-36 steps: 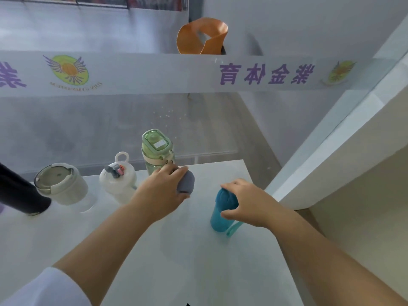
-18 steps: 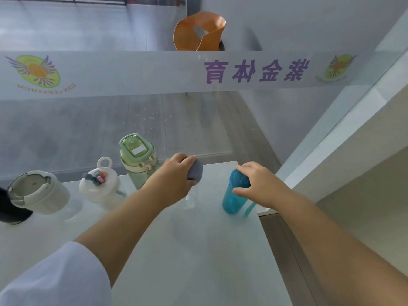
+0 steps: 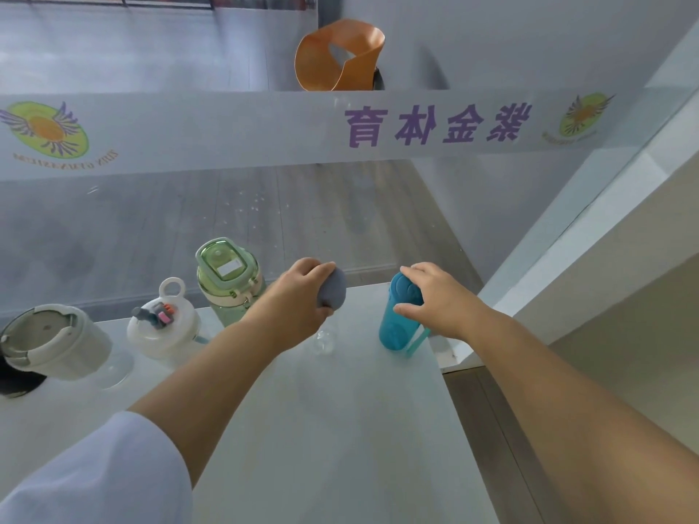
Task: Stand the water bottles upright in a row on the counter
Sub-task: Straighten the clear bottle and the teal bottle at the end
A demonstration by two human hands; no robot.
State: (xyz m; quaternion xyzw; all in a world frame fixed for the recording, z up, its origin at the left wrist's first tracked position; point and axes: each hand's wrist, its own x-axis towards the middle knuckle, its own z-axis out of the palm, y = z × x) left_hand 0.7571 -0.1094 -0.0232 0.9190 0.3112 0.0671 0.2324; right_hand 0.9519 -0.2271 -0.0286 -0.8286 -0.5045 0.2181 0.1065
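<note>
Several bottles stand upright along the back of the white counter (image 3: 340, 429). My left hand (image 3: 299, 300) grips the grey cap (image 3: 334, 293) of a clear bottle (image 3: 323, 342) whose body is barely visible below it. My right hand (image 3: 435, 296) holds the top of a teal bottle (image 3: 397, 327) with a strap, standing near the counter's right edge. To the left stand a green bottle (image 3: 227, 281), a white bottle with a ring handle (image 3: 164, 327), a clear bottle with a pale grey lid (image 3: 53, 342) and, cut off at the frame edge, a black bottle (image 3: 15, 380).
A glass partition (image 3: 264, 134) with purple lettering and logos rises right behind the bottles. Beyond it are a wooden floor and an orange chair (image 3: 336, 54). The counter ends at the right at a drop (image 3: 476, 391); a white ledge (image 3: 590, 236) runs diagonally there.
Both hands have carried their bottles farther back and to the right, toward the glass. The view has shifted so the row now sits lower left.
</note>
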